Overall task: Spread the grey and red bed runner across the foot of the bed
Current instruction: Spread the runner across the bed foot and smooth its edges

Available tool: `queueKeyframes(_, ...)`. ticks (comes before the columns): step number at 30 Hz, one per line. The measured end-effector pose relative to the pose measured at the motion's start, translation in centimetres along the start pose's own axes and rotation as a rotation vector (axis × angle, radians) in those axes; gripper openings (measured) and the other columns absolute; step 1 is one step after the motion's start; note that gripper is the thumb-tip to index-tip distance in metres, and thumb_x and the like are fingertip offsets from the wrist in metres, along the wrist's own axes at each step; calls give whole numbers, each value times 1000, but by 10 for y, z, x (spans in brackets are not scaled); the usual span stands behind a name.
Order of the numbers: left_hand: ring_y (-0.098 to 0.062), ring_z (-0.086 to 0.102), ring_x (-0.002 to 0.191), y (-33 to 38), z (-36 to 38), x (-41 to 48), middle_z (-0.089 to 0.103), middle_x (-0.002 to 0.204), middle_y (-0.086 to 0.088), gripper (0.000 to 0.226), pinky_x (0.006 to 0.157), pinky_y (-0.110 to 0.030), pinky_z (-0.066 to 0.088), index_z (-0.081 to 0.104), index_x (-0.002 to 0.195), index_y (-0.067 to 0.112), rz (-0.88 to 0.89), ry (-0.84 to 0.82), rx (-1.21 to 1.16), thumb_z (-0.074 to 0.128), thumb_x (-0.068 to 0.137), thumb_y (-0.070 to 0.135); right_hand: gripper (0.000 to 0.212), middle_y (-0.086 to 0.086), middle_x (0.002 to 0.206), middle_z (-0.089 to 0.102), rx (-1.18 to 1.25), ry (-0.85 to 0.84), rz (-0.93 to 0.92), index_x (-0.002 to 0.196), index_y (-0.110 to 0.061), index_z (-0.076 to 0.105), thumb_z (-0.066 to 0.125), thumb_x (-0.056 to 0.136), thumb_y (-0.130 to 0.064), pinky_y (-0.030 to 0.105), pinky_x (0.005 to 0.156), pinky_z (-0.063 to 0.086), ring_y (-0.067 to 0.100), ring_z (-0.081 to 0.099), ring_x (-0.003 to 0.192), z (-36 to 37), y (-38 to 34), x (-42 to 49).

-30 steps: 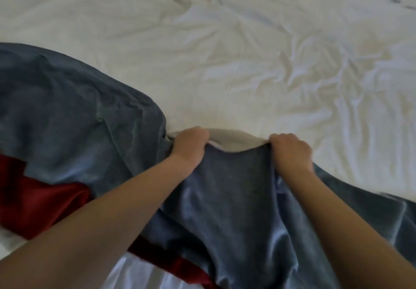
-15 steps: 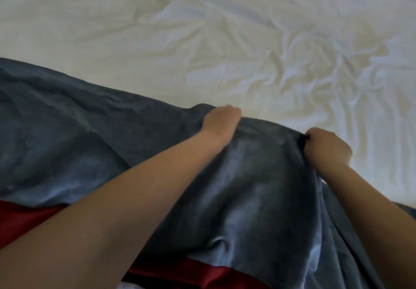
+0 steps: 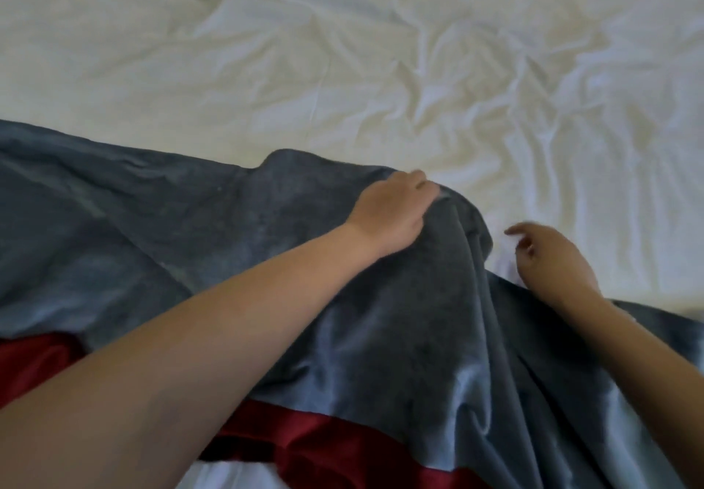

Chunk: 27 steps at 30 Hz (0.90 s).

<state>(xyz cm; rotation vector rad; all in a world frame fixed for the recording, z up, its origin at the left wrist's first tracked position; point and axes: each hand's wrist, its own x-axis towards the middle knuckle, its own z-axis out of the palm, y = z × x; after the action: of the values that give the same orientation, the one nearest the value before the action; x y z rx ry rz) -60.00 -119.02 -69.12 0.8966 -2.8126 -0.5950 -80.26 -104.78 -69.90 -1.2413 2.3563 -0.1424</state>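
The grey and red bed runner [image 3: 160, 221] lies rumpled across the near part of the white bed [image 3: 343, 69]; its red band [image 3: 324, 446] shows along the near edge. My left hand [image 3: 392, 214] grips a raised fold at the runner's far grey edge. My right hand [image 3: 548, 256] hovers just right of that fold, fingers loosely spread, holding nothing, above white sheet and the runner's right part.
Wrinkled white sheet [image 3: 495, 107] covers the whole far and right side of the bed. A strip of white bedding [image 3: 228, 477] shows below the red band at the bottom edge.
Both hands carried the grey edge farther onto the bed. My right hand then let go of the fabric and opened; my left hand still holds the fold.
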Motion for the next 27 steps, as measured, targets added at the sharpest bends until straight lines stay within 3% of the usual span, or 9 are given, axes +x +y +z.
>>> queueKeyframes(2, -21, 54, 103, 34, 13, 6, 61, 110, -1, 26, 79, -36, 49, 63, 109, 14, 159, -8, -24, 47, 90, 9, 25, 3, 110, 58, -93, -180, -36, 112, -27, 61, 52, 90, -21, 35, 80, 46, 24, 58, 98, -7, 31, -14)
queueKeyframes(5, -22, 55, 101, 88, 39, 19, 63, 107, -2, 23, 79, -37, 47, 62, 109, 15, 290, -234, 47, 45, 94, 15, 10, -8, 94, 64, -127, -309, -37, 92, -36, 63, 56, 87, -41, 34, 77, 50, 14, 60, 87, -18, 63, -33)
queueKeyframes(8, -26, 55, 103, 123, 58, 31, 59, 110, -6, 24, 76, -39, 46, 57, 114, 14, 188, -459, 237, 56, 91, 22, 11, -14, 83, 64, -135, -363, -89, 83, -37, 62, 59, 85, -47, 32, 74, 51, 10, 60, 80, -23, 81, -40)
queueKeyframes(10, -28, 57, 98, 135, 65, 37, 57, 103, -6, 15, 66, -38, 41, 58, 103, 14, 119, -509, 310, 59, 88, 13, 11, -10, 85, 64, -158, -348, -157, 84, -33, 61, 58, 87, -43, 32, 73, 49, 14, 60, 83, -22, 87, -39)
queueKeyframes(13, -29, 60, 94, 145, 72, 46, 57, 89, -4, 16, 60, -34, 36, 57, 86, 16, 64, -482, 378, 50, 86, 2, 15, 0, 94, 64, -283, -219, -241, 89, -25, 59, 50, 91, -36, 32, 67, 44, 26, 61, 89, -21, 87, -24)
queueKeyframes(15, -31, 60, 99, 144, 74, 56, 63, 100, -7, 18, 62, -33, 34, 60, 92, 17, -1, -369, 360, 47, 88, 5, 16, 7, 100, 65, -370, -73, -258, 94, -20, 61, 47, 92, -28, 33, 67, 42, 31, 62, 90, -28, 85, -4)
queueKeyframes(19, -34, 60, 91, 140, 75, 80, 60, 102, -11, 14, 59, -35, 34, 58, 99, 13, -187, -82, 258, 46, 92, 13, 17, 3, 93, 64, -99, 167, -182, 92, -21, 61, 50, 91, -35, 31, 64, 41, 29, 61, 83, -43, 92, 29)
queueKeyframes(23, -32, 59, 96, 152, 87, 91, 62, 106, -10, 16, 63, -34, 38, 59, 98, 14, -261, -259, 255, 45, 91, 15, 22, -5, 89, 60, 100, -61, -132, 91, -28, 60, 50, 86, -47, 30, 66, 40, 20, 56, 82, -43, 113, 26)
queueKeyframes(27, -26, 52, 78, 156, 88, 99, 59, 93, -9, 11, 62, -38, 39, 51, 87, 10, -289, -242, 223, 43, 92, 8, 12, 0, 88, 64, 127, -191, -120, 87, -21, 60, 51, 84, -28, 32, 64, 45, 22, 59, 82, -47, 154, 20)
